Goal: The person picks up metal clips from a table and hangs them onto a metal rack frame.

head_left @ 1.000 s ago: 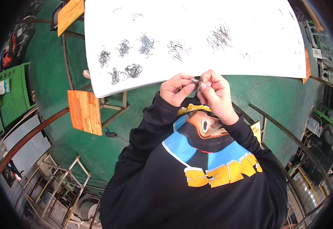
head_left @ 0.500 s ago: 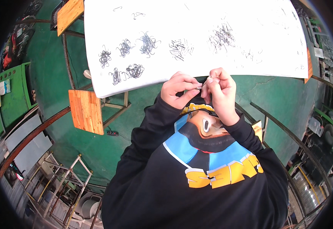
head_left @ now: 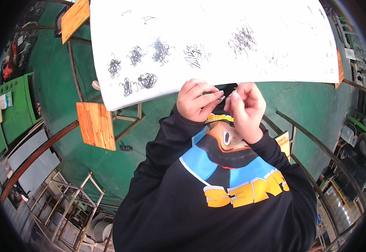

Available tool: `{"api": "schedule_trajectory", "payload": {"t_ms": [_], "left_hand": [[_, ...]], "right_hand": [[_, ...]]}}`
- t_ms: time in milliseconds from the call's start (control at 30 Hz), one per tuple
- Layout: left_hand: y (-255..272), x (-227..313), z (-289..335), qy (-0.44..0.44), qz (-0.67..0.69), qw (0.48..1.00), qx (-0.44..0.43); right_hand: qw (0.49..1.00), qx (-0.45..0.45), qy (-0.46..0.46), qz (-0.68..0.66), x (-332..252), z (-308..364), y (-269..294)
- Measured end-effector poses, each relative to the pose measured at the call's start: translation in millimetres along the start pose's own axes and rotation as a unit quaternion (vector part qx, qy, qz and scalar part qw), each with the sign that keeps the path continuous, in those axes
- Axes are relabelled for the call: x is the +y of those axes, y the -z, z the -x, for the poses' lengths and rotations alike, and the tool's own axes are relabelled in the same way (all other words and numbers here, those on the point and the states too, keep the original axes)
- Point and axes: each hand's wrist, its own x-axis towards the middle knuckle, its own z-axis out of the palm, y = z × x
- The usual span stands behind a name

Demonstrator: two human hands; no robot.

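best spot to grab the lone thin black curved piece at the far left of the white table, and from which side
Probably pinch the thin black piece at mid-length between thumb and fingertip, coming down from above with the left hand, which is nearer. It looks slender and flat on the white table, apart from the dark pile nearer the person, so its sides are free.

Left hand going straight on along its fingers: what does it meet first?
Probably the right hand, just to the right of the left hand; this single view leaves their depth unclear.
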Motion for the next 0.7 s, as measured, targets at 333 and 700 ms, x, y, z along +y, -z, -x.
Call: {"api": "schedule_trajectory", "payload": {"t_ms": [333,700], "left_hand": [[-6,-32,40,0.414,0.037,0.859,-0.299],[-22,-64,56,0.182,0.002,0.893,-0.412]], "right_hand": [[0.972,-0.015,0.177,0.153,5,8,23],[0.966,-0.121,0.14,0.182,-5,10,38]]}}
